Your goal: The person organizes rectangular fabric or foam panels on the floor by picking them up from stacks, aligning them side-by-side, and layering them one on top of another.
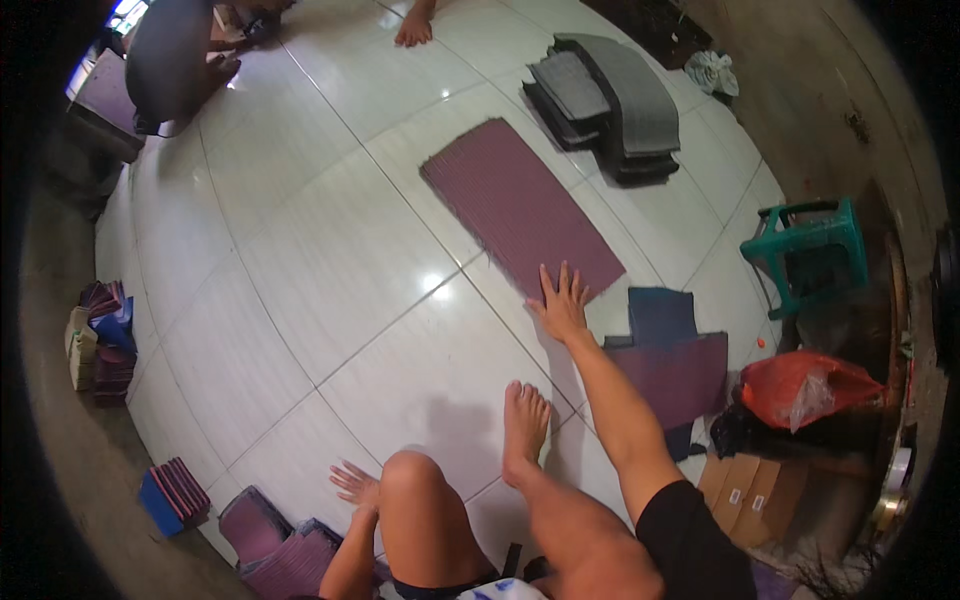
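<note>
My right hand point(560, 308) rests open, fingers spread, on the near end of a ribbed maroon mat point(510, 200) with frayed edges lying on the tiled floor. Just to its right lie overlapping flat pieces, one dark blue point(660, 310) and one maroon point(670, 380). My left hand point(356, 483) is open beside my raised left knee, fingers spread low over the tiles; whether it presses on them I cannot tell. More purple pieces point(288, 560) lie below and left of it, partly cropped.
Grey mat stacks point(640, 105) lie at upper right, beside a green stool point(805, 250), red bag point(785, 385) and cardboard point(750, 495). Small piles of coloured pieces point(110, 335) point(172, 492) line the left. A person point(165, 70) crouches at upper left; a bare foot point(415, 25) shows at the top.
</note>
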Available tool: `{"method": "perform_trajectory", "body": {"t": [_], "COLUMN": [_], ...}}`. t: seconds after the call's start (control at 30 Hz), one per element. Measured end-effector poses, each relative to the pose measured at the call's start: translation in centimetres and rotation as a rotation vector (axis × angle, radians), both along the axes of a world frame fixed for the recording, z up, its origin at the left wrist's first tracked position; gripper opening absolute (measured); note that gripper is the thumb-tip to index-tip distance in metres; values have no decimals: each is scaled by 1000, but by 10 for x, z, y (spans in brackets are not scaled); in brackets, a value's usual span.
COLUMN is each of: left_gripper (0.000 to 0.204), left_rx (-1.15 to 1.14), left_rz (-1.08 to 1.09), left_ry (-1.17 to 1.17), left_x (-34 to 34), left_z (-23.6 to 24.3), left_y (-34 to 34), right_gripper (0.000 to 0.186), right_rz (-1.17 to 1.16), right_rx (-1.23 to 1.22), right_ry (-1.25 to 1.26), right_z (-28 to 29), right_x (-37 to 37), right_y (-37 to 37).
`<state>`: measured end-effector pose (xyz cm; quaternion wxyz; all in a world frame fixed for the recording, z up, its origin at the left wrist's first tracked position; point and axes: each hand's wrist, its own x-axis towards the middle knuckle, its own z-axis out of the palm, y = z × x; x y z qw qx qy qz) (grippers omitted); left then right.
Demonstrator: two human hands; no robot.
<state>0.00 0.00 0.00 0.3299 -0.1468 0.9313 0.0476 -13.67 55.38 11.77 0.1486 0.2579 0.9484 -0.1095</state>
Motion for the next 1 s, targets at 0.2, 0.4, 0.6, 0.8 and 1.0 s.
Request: {"method": "perform_trajectory", "body": {"t": [0.2, 0.4, 0.6, 0.8, 1.0], "left_gripper": [125, 130, 158, 93, 33], "left_rx": [-95, -44, 203, 451, 516], "left_rz": [-67, -29, -49, 89, 474], "left_ry": [106, 142, -70, 415, 1099], "left_x": [21, 32, -21, 67, 115], "left_z": [-16, -29, 55, 136, 223], "left_y": [28, -15, 26, -30, -106], "right_gripper": [73, 78, 80, 57, 43], "right_rz": [20, 167, 426, 753, 1007], "right_rx": [17, 67, -86, -338, -536], "right_ry": [7, 11, 392, 45, -209], "right_z": [4, -8, 76, 218, 199], "right_x": [14, -18, -65, -66, -72], "right_y": [14, -13, 28, -189, -363]}}
